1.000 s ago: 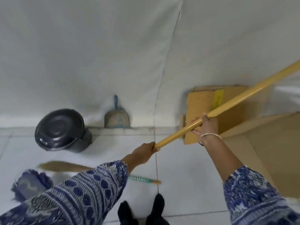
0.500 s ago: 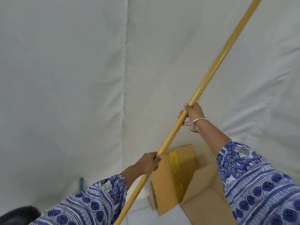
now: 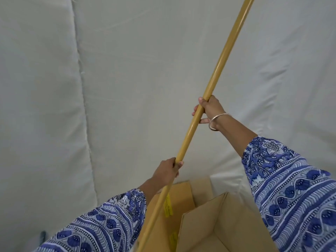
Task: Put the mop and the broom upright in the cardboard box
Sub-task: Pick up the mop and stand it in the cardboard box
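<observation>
Two hands grip a yellow pole (image 3: 216, 73) slanting steeply above the open cardboard box (image 3: 203, 224): left hand (image 3: 168, 171) closed low, right hand (image 3: 207, 110) wrapped higher up.

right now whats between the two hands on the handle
Head view: only a bare stretch of yellow handle runs between the left hand and the right hand, white cloth behind it.

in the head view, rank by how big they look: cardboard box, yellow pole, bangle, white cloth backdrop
1. White cloth backdrop, fills most of the frame.
2. Cardboard box, though cut off at the bottom edge.
3. Yellow pole: longest, but thin.
4. Bangle on the right wrist, clearly smallest.
</observation>
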A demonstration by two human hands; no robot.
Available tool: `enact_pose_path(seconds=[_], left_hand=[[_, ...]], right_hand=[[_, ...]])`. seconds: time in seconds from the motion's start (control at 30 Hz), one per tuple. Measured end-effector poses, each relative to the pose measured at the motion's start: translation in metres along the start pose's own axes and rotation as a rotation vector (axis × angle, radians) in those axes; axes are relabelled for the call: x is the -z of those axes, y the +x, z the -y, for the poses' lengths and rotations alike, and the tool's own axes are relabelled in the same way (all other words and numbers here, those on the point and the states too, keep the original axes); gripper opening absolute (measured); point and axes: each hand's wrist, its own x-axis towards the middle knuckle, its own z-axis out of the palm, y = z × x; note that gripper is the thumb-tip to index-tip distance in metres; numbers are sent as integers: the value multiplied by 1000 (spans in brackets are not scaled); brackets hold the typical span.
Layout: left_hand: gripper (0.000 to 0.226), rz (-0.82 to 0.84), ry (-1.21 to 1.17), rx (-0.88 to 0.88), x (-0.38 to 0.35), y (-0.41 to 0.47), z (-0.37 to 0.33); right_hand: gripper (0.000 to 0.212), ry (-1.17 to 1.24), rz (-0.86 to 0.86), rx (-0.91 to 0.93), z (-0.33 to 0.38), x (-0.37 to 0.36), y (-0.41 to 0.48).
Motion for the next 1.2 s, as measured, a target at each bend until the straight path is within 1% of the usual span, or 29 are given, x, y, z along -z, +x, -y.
enact_pose_path(seconds=[0.07, 0.13, 0.23, 0.37, 0.53, 0.63, 0.73, 0.87, 0.93, 1.03, 1.1, 1.2], left_hand=[[31, -25, -33, 12, -23, 21, -5], [31, -55, -70, 37, -49, 48, -6], [34, -89, -123, 75, -90, 90, 0], [28, -111, -192, 112, -144, 150, 8], [29, -187, -251, 179, -197, 206, 14], [21, -214, -253, 204, -231, 242, 20], [20, -211, -203, 247, -262, 275, 26], [28, -200, -103, 344, -297, 316, 38], [22, -200, -76, 396, -311, 331, 46], [14, -202, -90, 494, -327, 349, 59], [17, -224, -121, 566, -333, 356, 68], [18, -259, -160, 687, -345, 364, 83]], right_hand=[[9, -26, 30, 21, -8, 15, 17], [12, -56, 67, 39, -21, 32, 40], [12, -106, 119, 47, -48, 54, 76], [19, -155, 174, 32, -89, 84, 130], [19, -218, 266, 33, -128, 113, 185], [18, -242, 349, 6, -155, 134, 222], [8, -250, 425, -14, -190, 157, 258], [5, -230, 506, -9, -242, 179, 301], [4, -217, 526, -3, -265, 184, 317], [7, -193, 556, -3, -299, 190, 335], [4, -187, 581, -1, -317, 189, 340], [6, -178, 640, -17, -337, 184, 342]])
